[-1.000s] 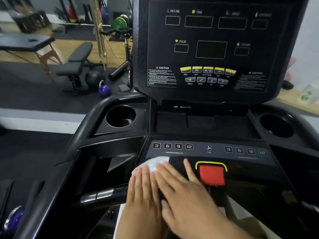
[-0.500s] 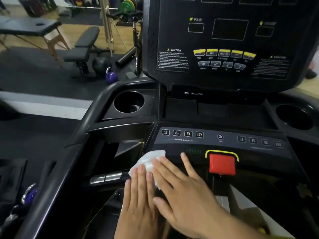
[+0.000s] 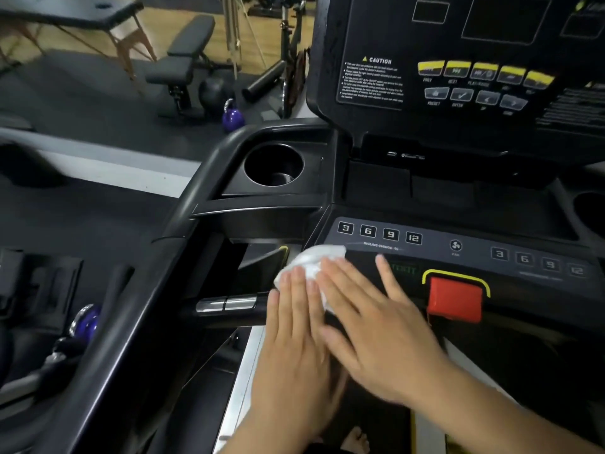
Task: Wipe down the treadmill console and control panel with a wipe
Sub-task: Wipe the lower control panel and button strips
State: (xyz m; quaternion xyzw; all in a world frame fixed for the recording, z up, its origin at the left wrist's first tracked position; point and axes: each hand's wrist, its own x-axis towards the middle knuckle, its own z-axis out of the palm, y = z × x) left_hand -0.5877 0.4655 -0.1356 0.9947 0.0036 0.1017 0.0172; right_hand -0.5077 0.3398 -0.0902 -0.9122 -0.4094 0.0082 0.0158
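A crumpled white wipe [image 3: 312, 258] lies on the left end of the black lower control panel [image 3: 435, 247], just below the 3-6-9-12 incline keys. My left hand [image 3: 296, 326] lies flat with its fingertips on the wipe's lower left part. My right hand [image 3: 370, 322] lies flat beside it, partly over the left hand, fingers spread and pressing the wipe's right part. The red stop button [image 3: 455, 298] is just right of my right hand. The upright console [image 3: 458, 70] with yellow keys rises behind.
A round cup holder [image 3: 273, 165] sits left of the panel, another at the far right edge [image 3: 589, 211]. A chrome-banded handlebar [image 3: 226, 304] runs left of my left hand. Beyond the treadmill stand a weight bench [image 3: 183, 57], a purple kettlebell [image 3: 233, 117] and a massage table [image 3: 72, 11].
The view has tilted down and left, so the console sits higher and further right. Both hands stay flat on the wipe and have shifted slightly left along the panel's left end.
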